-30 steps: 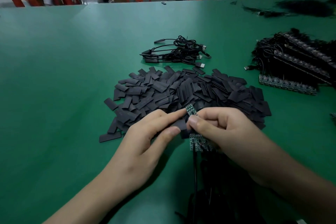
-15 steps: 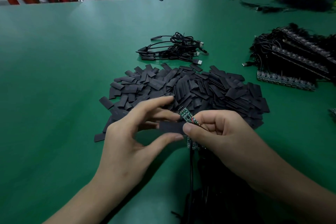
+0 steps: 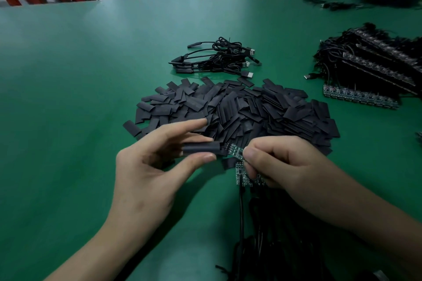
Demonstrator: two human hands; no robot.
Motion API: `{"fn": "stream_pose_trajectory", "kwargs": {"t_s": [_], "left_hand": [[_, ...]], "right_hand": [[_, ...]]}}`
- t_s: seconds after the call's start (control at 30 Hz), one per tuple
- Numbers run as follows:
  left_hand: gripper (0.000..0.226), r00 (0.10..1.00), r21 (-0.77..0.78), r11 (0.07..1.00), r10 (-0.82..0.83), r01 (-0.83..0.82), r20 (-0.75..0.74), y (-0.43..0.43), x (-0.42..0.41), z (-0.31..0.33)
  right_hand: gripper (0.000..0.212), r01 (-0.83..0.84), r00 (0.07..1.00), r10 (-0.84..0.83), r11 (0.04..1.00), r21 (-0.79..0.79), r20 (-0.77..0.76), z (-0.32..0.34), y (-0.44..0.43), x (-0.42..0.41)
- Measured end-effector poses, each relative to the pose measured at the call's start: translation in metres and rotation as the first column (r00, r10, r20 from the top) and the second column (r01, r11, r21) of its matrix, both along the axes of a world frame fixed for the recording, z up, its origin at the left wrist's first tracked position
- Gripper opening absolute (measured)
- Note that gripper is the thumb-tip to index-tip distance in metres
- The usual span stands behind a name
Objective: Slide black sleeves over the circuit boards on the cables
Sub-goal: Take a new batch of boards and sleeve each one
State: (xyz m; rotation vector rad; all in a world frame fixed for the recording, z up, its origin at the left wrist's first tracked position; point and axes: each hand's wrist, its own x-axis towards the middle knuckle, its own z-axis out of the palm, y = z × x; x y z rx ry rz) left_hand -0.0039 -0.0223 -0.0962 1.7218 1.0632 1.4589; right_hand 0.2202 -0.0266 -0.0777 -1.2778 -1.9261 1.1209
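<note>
The left hand [image 3: 146,166] pinches a black sleeve [image 3: 202,149] between thumb and fingers; the right hand [image 3: 285,166] pinches the circuit board [image 3: 236,151] at the sleeve mouth, above the bench [image 3: 68,98]. The sleeve appears light and soft — grip its edges. The board looks stiff, likely fragile.

bare table [image 3: 68,98] left, sleeve pile [image 3: 251,107] ahead

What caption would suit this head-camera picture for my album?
Left hand pinches a black sleeve next to a circuit board held by the right hand, near a pile of sleeves.
</note>
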Motion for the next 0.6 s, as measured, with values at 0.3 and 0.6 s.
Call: {"fn": "stream_pose_trajectory", "kwargs": {"t_s": [0.3, 0.6], "left_hand": [[0.032, 0.999, -0.047, 0.998, -0.035, 0.037, 0.025, -0.0014, 0.0036, -0.0014], [0.028, 0.99, -0.016, 0.995, -0.096, 0.095, -0.101, 0.0003, -0.001, -0.0011]], "right_hand": [[0.04, -0.072, 0.997, 0.071, 0.997, -0.037, -0.013, 0.0009, 0.0004, 0.001], [0.039, -0.115, 0.993, 0.117, 0.989, -0.093, 0.01, 0.0045, 0.0025, 0.004]]}}
